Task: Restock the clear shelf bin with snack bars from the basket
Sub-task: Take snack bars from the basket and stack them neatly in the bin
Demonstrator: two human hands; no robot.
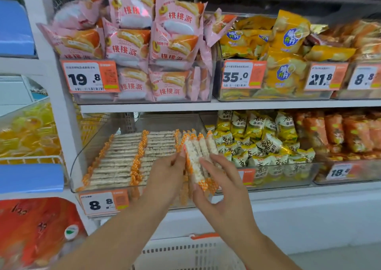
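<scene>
The clear shelf bin (82,158) stands on the lower shelf and holds two rows of flat snack bars (121,156) with orange-checked wrapper ends. Over its right part, both hands hold a bundle of several snack bars (198,156) on edge. My left hand (167,177) pinches the bundle's left side with thumb and fingertips. My right hand (218,189) grips it from the right and below, fingers curled round its lower end. The white basket (191,255) sits below the shelf at the frame's bottom; I cannot see its contents.
A price tag reading 8.8 (101,203) hangs on the bin's front. To the right stands a bin of yellow-green snack packs (263,144). Pink cake packs (144,49) and yellow chip bags (278,51) fill the shelf above. A white upright (55,105) borders the left.
</scene>
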